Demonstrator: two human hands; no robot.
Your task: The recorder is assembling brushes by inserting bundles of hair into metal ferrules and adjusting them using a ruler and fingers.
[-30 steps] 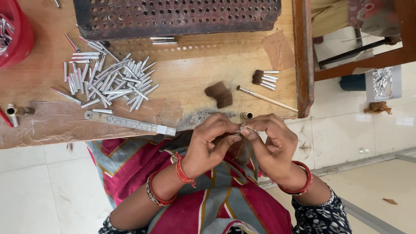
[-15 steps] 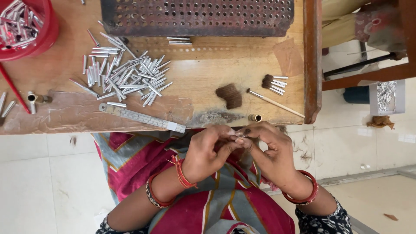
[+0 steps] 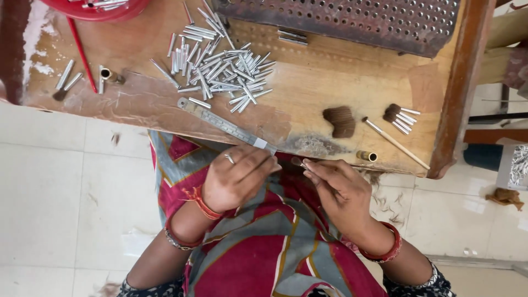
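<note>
My right hand (image 3: 341, 190) pinches a small dark-tipped piece (image 3: 297, 161) between its fingertips, just below the wooden table's (image 3: 308, 82) front edge. My left hand (image 3: 237, 177), with a ring on one finger, is curled with its fingertips right beside that piece; whether it also grips the piece is hidden. Both hands hover over my lap in red patterned cloth (image 3: 264, 247). A steel ruler (image 3: 225, 126) lies on the table edge just above my left hand. A brown hair tuft (image 3: 340, 121) lies above my right hand.
A pile of several short metal tubes (image 3: 220, 66) lies left of centre. To the right are a thin wooden-handled brush (image 3: 397, 143), a small bundle of brush heads (image 3: 400, 114) and a brass tube (image 3: 367, 156). A perforated metal tray (image 3: 341, 22), red bowl (image 3: 104, 5) and red stick (image 3: 82, 52) sit farther back.
The view has shifted, so the table now sits further right and more of its left side shows. My hands have drawn slightly apart and sit lower, below the table edge.
</note>
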